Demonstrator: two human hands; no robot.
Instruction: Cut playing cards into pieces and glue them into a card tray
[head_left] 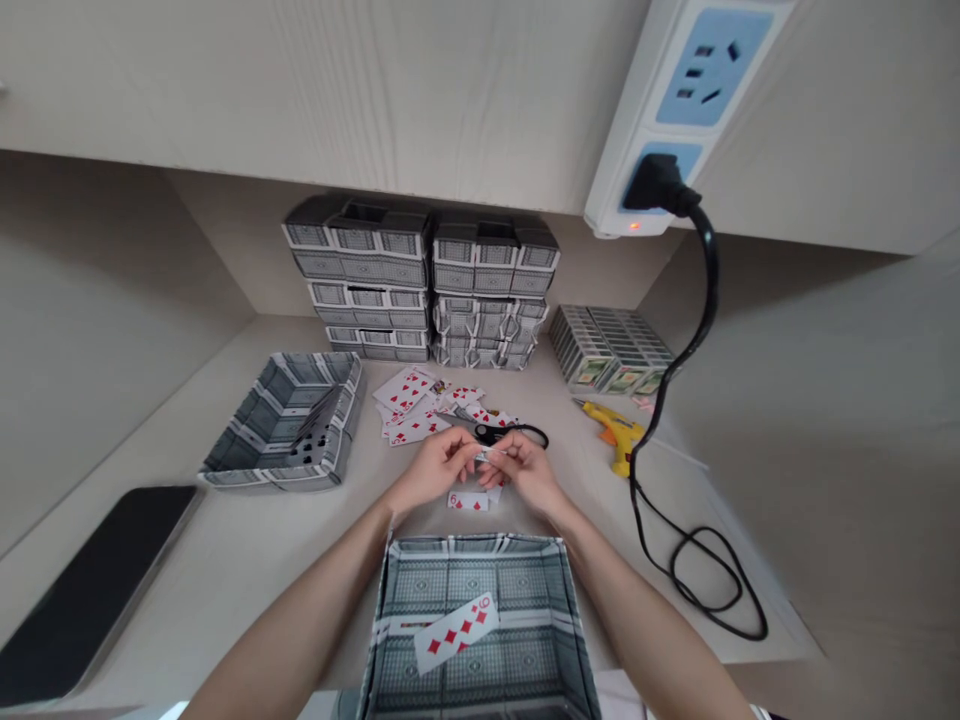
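My left hand (439, 467) and my right hand (526, 468) meet in the middle of the desk, both pinching a small white card piece (484, 454) between thumbs and fingers. A cut card strip with a red 6 (468, 501) lies just below them. Black-handled scissors (491, 433) rest right behind my fingers, over loose red-suited cards (412, 405). Nearest to me, between my forearms, is an open box made of grey-patterned cards (506, 580), with a cut diamond card (456, 633) inside.
At left are another card box (341, 440) holding cards and a black tablet-like object (90, 590). Stacked card boxes (367, 268) stand behind. To the right are card packs (611, 350), a yellow glue gun (619, 435) and a black cable (660, 400) from a power strip (675, 120).
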